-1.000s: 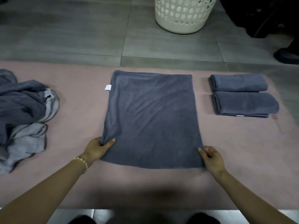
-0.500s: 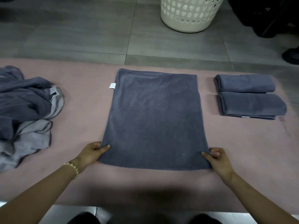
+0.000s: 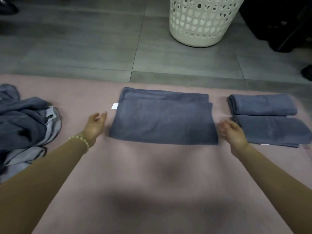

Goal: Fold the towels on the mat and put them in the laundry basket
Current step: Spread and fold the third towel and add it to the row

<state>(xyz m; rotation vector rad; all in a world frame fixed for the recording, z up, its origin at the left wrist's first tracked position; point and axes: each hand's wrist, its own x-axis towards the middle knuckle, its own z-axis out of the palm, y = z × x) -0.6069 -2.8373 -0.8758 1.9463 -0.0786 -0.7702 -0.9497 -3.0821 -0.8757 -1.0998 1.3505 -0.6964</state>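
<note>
towel (image 3: 163,120) now folded in half; left hand (image 3: 95,126) and right hand (image 3: 233,134) released, empty beside it; next fold likely due.

1. The white round plastic laundry basket with holes (image 3: 200,26), at 12 o'clock, is cut off by the top edge, so its inside is hidden.
2. The heap of loose grey-blue towels (image 3: 25,125), at 9 o'clock, runs off the left edge. Their number cannot be told.
3. The right hand (image 3: 233,134) is blurry, so its fingertips are hard to make out.
4. The little white tag (image 3: 115,106) is too small to read.
5. The black shapes (image 3: 278,22) at 2 o'clock are too dark to name.
</note>
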